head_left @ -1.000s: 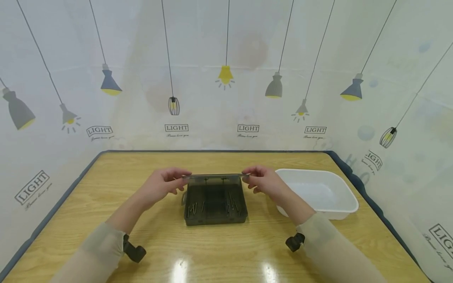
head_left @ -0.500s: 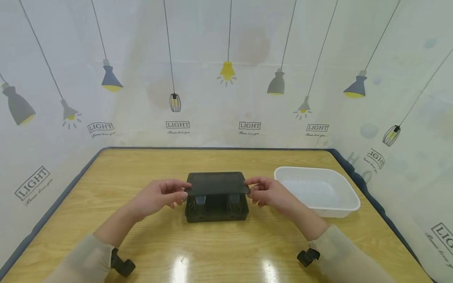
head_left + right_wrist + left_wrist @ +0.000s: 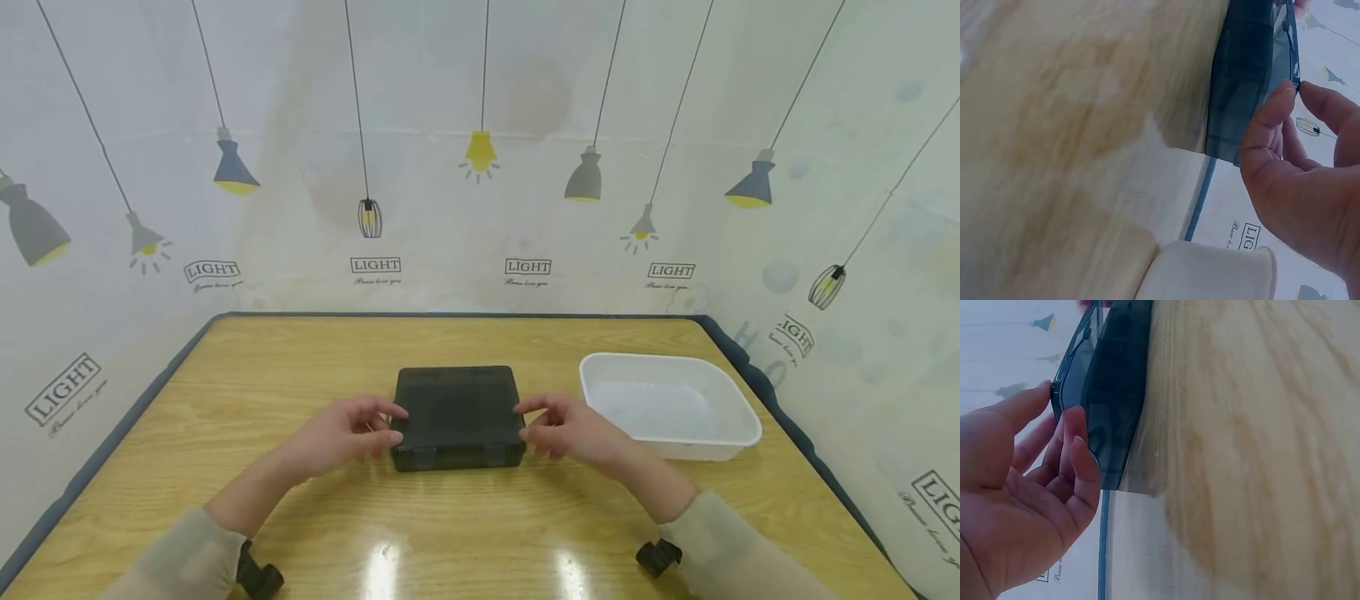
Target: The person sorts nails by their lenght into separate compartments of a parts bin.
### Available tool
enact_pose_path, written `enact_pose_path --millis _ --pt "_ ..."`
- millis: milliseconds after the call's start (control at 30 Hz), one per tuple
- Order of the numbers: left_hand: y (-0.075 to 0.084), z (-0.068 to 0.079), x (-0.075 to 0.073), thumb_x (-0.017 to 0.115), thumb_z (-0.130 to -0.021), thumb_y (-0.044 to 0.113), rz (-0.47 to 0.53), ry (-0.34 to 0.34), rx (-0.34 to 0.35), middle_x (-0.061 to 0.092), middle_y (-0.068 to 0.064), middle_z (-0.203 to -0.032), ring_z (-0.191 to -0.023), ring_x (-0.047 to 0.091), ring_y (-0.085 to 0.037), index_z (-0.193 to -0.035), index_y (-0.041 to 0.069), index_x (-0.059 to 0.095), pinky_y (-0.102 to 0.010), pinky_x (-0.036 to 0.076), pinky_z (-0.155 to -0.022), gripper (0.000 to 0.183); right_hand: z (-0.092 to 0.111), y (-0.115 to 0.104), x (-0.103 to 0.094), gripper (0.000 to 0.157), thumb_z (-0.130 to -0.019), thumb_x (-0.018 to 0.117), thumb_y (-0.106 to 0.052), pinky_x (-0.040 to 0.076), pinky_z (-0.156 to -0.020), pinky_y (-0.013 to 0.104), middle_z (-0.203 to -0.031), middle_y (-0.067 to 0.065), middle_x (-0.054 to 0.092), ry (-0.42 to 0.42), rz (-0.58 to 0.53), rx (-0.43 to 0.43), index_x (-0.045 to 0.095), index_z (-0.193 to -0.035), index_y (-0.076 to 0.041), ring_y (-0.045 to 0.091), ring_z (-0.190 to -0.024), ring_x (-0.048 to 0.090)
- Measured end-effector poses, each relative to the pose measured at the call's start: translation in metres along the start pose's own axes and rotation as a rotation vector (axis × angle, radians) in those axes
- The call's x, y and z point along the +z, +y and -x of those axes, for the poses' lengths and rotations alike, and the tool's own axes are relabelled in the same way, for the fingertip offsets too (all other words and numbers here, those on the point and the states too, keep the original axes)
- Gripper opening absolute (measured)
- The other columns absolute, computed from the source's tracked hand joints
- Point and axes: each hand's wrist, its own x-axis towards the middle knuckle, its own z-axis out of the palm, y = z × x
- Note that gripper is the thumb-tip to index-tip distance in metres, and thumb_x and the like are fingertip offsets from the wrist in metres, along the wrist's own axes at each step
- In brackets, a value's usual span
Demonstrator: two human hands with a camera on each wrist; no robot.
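A dark translucent plastic storage box (image 3: 459, 457) rests on the wooden table in front of the person. Its lid (image 3: 456, 402) lies almost down over the base, with a narrow gap along the front in both wrist views. My left hand (image 3: 337, 437) pinches the lid's left front corner between thumb and fingers. On the opposite corner, the thumb and index finger of my right hand (image 3: 581, 433) pinch the lid in the same way. The other fingers of both hands curl beside the box walls (image 3: 1116, 406). The dark lid hides the contents in the head view.
A white plastic basin (image 3: 671, 404) stands to the right of the box, close behind the right forearm. The table (image 3: 457, 533) ends at a dark blue edge, with a lamp-printed backdrop (image 3: 420, 167) on several sides. A black wrist camera (image 3: 658, 557) sits on the right cuff.
Both hands have swung the lid from upright forward and down over the base. The thin metal pieces seen inside earlier are now covered. The basin has stayed in place.
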Motion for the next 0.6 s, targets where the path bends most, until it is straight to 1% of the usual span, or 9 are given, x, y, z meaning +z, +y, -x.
enact_pose_path --millis 133,233,400,600 --pt "-0.0006 -0.0019 0.0027 0.079 -0.105 0.027 -0.013 -0.015 0.003 0.070 -0.009 -0.094 -0.076 0.063 -0.021 -0.140 0.009 0.068 -0.034 0.055 -0.067 0.041 -0.0015 0.0019 0.0026 0.045 -0.107 0.073 -0.021 0.056 -0.079 0.037 -0.106 0.013 0.068 -0.023 0.015 0.011 0.060 -0.147 -0.005 0.026 -0.088 0.066" --pt "-0.0009 -0.0027 0.0041 0.079 -0.104 0.024 0.003 -0.029 -0.002 0.066 -0.008 -0.089 -0.071 0.059 -0.020 -0.139 0.007 0.068 -0.033 0.052 -0.063 0.041 -0.0020 0.0027 0.0039 0.044 -0.106 0.074 -0.019 0.055 -0.078 0.036 -0.105 0.012 0.067 -0.027 0.023 0.016 0.060 -0.145 -0.005 0.026 -0.087 0.066" --pt "-0.0039 -0.0033 0.0047 0.078 -0.105 0.025 -0.001 -0.037 -0.012 0.068 -0.010 -0.091 -0.073 0.061 -0.022 -0.141 0.007 0.067 -0.034 0.053 -0.063 0.041 -0.0031 0.0047 0.0054 0.044 -0.105 0.075 -0.017 0.055 -0.076 0.035 -0.104 0.011 0.066 -0.026 0.031 0.021 0.059 -0.144 -0.004 0.025 -0.085 0.067" --pt "-0.0037 -0.0021 0.0045 0.076 -0.107 0.030 -0.012 -0.051 -0.031 0.070 -0.015 -0.096 -0.073 0.061 -0.024 -0.144 0.011 0.065 -0.035 0.051 -0.057 0.043 -0.0024 0.0031 0.0059 0.045 -0.107 0.073 -0.017 0.057 -0.073 0.035 -0.106 0.011 0.066 -0.044 0.017 0.043 0.058 -0.147 -0.004 0.024 -0.085 0.068"
